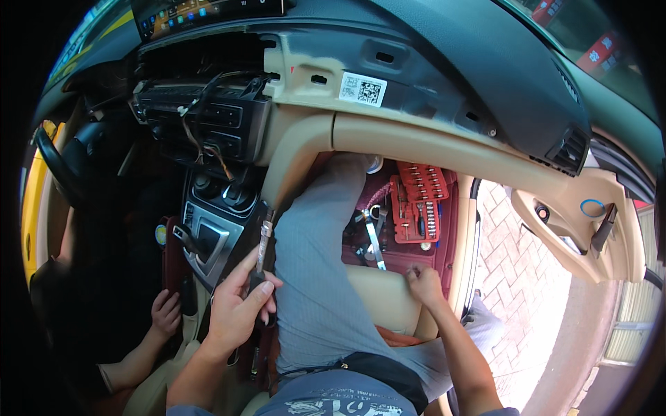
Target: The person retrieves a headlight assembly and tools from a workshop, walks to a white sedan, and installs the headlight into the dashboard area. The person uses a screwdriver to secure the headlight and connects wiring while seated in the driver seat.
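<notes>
My left hand (236, 305) grips a slim tool (263, 247) with a silvery upper part and dark handle, held upright beside my grey-trousered leg and the center console. My right hand (423, 283) has curled fingers by the edge of the beige seat (380, 291); whether anything is in them is hidden. Beyond it, on a maroon floor mat (438, 256), are an open red socket set (416, 208) and loose metal tools (374, 239). Above, the dashboard (451, 83) has an opening with dangling wires (205, 142) over the gear lever (187, 239).
At left, a co-worker's hand (165, 312) rests by the console (211, 263), near the steering wheel (59, 170). A screen (201, 14) stands atop the dashboard. At right, the car door (569, 222) is open onto paving (510, 312).
</notes>
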A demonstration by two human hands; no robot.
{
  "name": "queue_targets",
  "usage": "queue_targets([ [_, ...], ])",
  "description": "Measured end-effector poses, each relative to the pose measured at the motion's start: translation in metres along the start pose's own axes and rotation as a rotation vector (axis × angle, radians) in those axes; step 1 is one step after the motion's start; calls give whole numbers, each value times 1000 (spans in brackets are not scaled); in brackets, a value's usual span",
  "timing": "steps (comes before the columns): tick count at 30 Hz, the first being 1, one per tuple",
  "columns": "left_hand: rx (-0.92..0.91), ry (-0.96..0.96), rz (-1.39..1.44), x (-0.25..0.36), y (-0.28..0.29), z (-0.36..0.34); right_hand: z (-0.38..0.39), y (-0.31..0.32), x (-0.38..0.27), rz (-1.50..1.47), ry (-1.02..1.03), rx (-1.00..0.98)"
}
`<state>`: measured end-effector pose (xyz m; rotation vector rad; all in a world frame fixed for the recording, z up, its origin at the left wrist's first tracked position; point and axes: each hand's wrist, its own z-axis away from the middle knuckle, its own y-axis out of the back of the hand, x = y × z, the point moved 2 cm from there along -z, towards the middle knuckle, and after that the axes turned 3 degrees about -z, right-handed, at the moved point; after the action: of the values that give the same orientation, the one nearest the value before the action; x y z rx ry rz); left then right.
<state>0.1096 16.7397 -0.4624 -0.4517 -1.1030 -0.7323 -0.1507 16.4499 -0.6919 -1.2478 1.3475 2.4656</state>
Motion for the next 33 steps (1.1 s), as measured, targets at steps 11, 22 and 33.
queue_targets([
  [11,95,-11,-59,-34,1,-11,-56,-62,-40,-66,-4,-209],
  [22,89,-416,-248,-21,11,-8,-215,-226,-5,-545,-816,33],
  [33,695,-870,-609,97,97,-47,-50,-14,-208,-1123,109,-137],
])
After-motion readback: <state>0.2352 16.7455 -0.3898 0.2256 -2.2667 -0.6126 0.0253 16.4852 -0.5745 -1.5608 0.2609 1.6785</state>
